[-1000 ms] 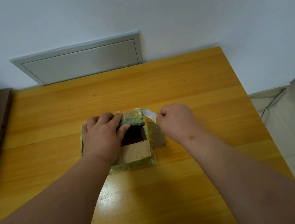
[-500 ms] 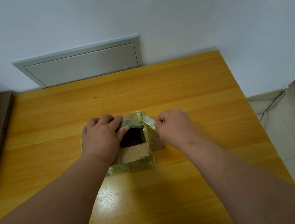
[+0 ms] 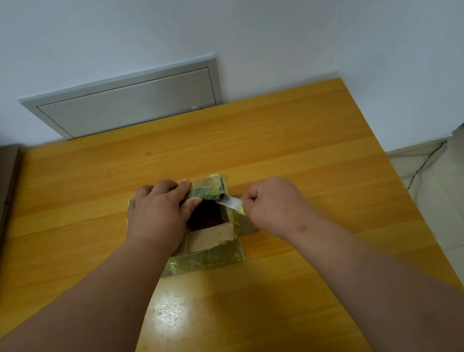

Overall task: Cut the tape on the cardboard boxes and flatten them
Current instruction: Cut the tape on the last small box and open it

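Arms: both forearms bare from frame edge to wrist; no sleeve in view.
Left hand [image 3: 161,216]: bare, no glove, ring or watch seen; short nails, one pale nail visible on the forefinger.
Right hand [image 3: 276,203]: bare, no glove or strap.
Right wrist: one small dark spot, possibly a mole; view too soft to tell.

**Nothing legible**

From where I stand, no writing, label, brand or number can be read anywhere. The tape [image 3: 230,202] pinched off the cardboard box [image 3: 205,242] looks blank, and the box's dark greenish patch is too blurred to read.
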Motion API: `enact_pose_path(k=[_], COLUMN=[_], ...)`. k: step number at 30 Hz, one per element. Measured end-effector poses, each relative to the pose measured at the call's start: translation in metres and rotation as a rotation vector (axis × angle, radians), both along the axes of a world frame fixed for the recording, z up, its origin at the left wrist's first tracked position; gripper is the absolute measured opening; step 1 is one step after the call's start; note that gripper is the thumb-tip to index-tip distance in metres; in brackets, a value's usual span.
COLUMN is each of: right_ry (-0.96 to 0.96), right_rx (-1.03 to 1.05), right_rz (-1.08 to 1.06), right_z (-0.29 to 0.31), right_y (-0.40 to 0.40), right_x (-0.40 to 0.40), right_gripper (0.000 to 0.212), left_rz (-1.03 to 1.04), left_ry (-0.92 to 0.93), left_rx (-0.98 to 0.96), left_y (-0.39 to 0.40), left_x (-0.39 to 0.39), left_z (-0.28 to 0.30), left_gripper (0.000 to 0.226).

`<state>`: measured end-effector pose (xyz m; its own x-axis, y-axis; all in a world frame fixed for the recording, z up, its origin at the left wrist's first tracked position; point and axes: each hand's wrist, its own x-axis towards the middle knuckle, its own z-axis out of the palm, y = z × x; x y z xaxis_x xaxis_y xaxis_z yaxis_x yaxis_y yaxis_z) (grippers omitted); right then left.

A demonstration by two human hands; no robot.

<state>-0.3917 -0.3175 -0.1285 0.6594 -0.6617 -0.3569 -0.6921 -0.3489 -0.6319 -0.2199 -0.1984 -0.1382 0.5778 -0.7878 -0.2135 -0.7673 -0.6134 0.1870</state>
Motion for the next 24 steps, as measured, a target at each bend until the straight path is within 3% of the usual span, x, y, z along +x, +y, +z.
enact_pose_path(k=[3, 7, 12, 16, 20, 24], right_ry=[-0.004, -0.134, -0.276, -0.044, 0.203, 0.323], right_rx=[-0.052, 0.086, 0.206, 0.101, 0.115, 0.107], right_rz=[0.016, -0.098, -0.403, -0.352, -0.266, -0.206], right_z=[-0.003, -0.004, -0.005, -0.028, -0.055, -0.064], right_y=[0.01, 0.008, -0.011, -0.022, -0.014, -0.011], right_x=[-0.007, -0.015, -0.027, -0.03, -0.037, -0.047], right_gripper=[0.023, 0.02, 0.02, 0.022, 0.046, 0.051], left_rz=[0.004, 0.023, 0.028, -0.044, -0.051, -0.041], left_ry=[0.007, 0.035, 0.03, -0.045, 0.109, 0.259], left_rx=[-0.007, -0.013, 0.039, 0.083, 0.051, 0.194], left_y=[-0.001, -0.002, -0.007, -0.004, 0.0, 0.0], left_x=[-0.001, 0.002, 0.008, 0.009, 0.005, 0.015], left_z=[0.002, 0.004, 0.012, 0.018, 0.021, 0.029], left_gripper=[0.052, 0.049, 0.051, 0.051, 0.049, 0.056])
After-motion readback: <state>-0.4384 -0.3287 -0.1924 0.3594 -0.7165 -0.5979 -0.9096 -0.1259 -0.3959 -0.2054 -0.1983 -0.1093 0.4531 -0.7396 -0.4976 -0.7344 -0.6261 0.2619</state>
